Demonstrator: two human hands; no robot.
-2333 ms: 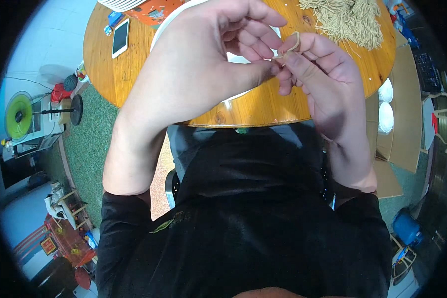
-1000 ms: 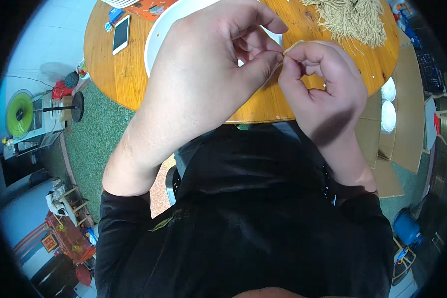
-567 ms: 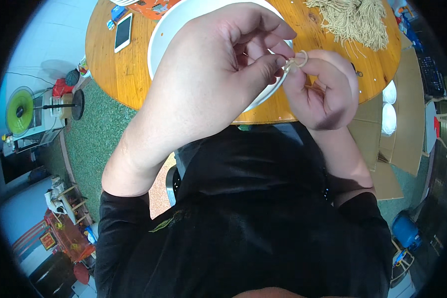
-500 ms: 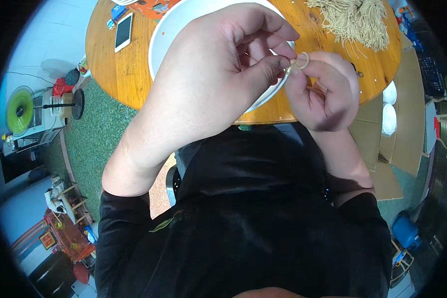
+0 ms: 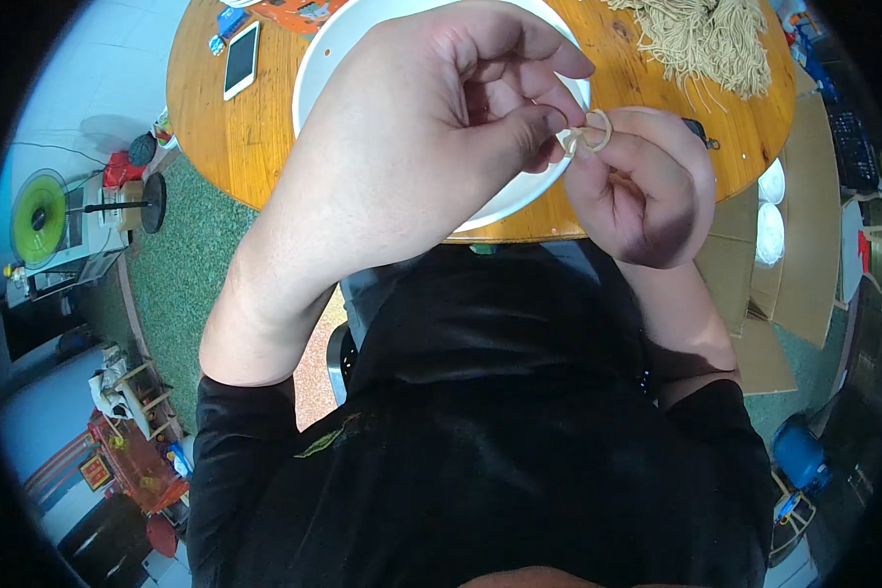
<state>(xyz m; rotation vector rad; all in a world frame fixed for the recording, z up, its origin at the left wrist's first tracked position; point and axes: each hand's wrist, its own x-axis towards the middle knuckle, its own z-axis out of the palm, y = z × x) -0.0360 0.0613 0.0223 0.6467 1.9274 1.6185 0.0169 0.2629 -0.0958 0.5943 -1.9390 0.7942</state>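
Note:
A short cream cord (image 5: 609, 125), bent into a small loop with what looks like a knot beside it, is held between my two hands above the near right rim of a white basin (image 5: 309, 80). My left hand (image 5: 441, 127) has thumb and fingers pinched at the cord's pale end; its other fingers are loosely curled. My right hand (image 5: 657, 186) is closed, its thumb and index finger gripping the cord by the loop. Part of the cord is hidden by my fingertips. A heap of similar cream cords (image 5: 715, 44) lies on the far right of the round wooden table (image 5: 211, 127).
A white phone (image 5: 242, 61) lies at the table's left, near a small blue packet (image 5: 231, 22). A dark small object (image 5: 697, 128) sits behind my right hand. Cardboard sheets (image 5: 808, 245) are on the right; a green-bladed fan (image 5: 39, 218) stands at left.
The cord's loop shows larger and slightly lower, with the knot part more visible. My right hand has shifted slightly toward me; my left hand keeps its pinch.

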